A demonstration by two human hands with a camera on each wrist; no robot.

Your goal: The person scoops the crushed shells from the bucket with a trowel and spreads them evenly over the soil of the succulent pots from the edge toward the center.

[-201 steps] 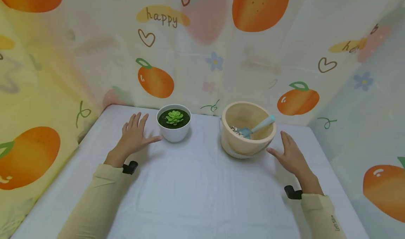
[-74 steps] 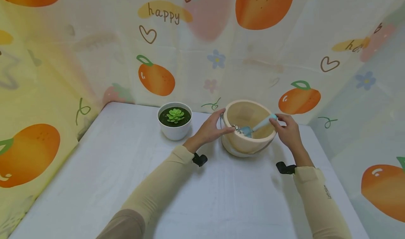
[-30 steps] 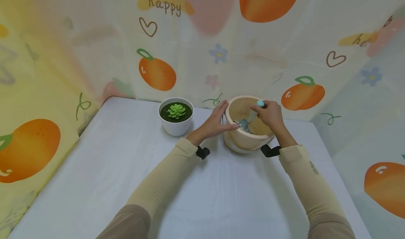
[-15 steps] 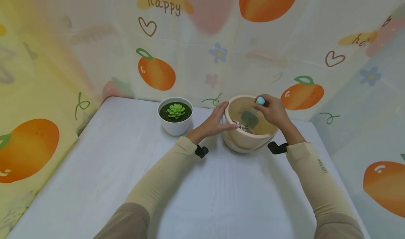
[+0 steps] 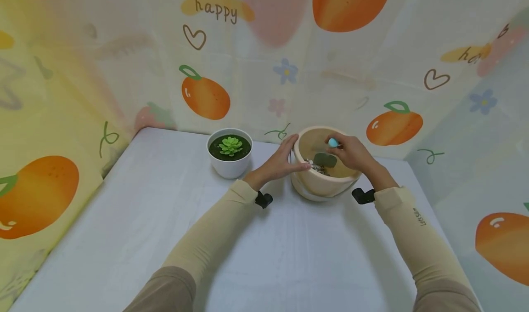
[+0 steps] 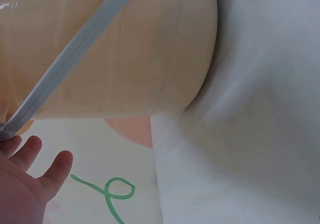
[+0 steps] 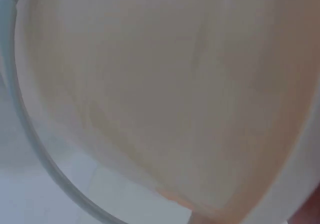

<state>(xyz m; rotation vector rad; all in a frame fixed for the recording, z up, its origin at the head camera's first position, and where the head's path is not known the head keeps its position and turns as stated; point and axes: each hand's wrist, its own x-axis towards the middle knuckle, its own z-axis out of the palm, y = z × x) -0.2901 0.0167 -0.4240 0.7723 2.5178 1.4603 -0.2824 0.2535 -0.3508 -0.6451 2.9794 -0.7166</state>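
Note:
A cream bucket (image 5: 320, 187) stands on the white cloth, right of centre, with small mottled grey-white bits (image 5: 317, 167) at its bottom. Fingers spread, my left hand (image 5: 274, 165) rests against its left side, thumb at the near rim. In the left wrist view, several fingertips (image 6: 62, 161) show beside the bucket wall (image 6: 125, 59) and its grey carrying handle (image 6: 65, 62). My right hand (image 5: 355, 155) grips a small toy shovel by its blue-ended handle (image 5: 332, 143), over the bucket's right side. The shovel's blade (image 5: 324, 160) is inside, just above the bits. In the right wrist view the bucket wall (image 7: 150, 84) hides the shovel.
A white pot (image 5: 228, 167) with a green succulent (image 5: 230, 145) stands left of the bucket, close to my left forearm. The fruit-printed curtain (image 5: 248, 91) rises along the table's back edge. The white tablecloth (image 5: 264, 257) reaches toward me.
Both hands were apart from things at first. My left hand has moved right onto the bucket; my right has taken the shovel handle and swung it upright. Lately the shovel has dipped slightly.

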